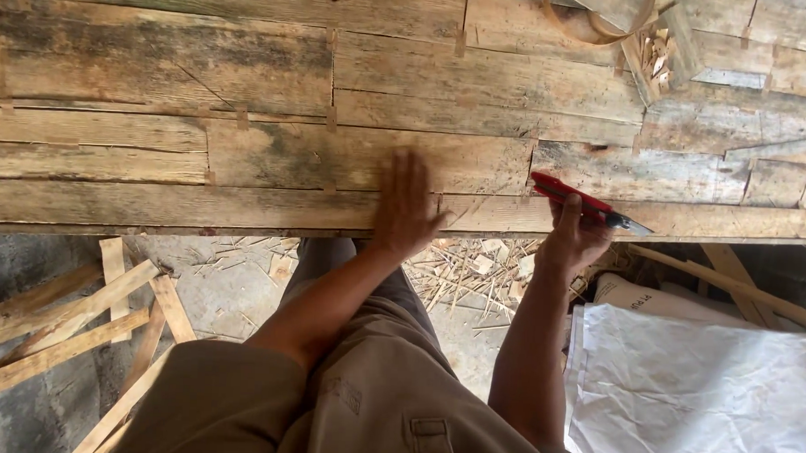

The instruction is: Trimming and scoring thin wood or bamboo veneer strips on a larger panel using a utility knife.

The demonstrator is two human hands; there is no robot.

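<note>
Head view: the left hand [406, 204] lies flat and blurred, fingers spread, grasping nothing, on the wooden workbench [245, 158]; the right hand [571, 234] clenches a red utility knife [587, 204], blade apparently pointing right beyond the fist; a white sack [701, 389] lies below.

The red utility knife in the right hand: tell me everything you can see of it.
The red utility knife is a slim cutter with a red body that looks like plastic, a dark section toward the front and a grey metal blade extended at its right tip. It lies nearly level, tilted slightly down to the right, over the front edge of the weathered wooden workbench. The right hand grips it from below, fingers wrapped round the middle. Whether the blade touches the wood cannot be told.
</note>
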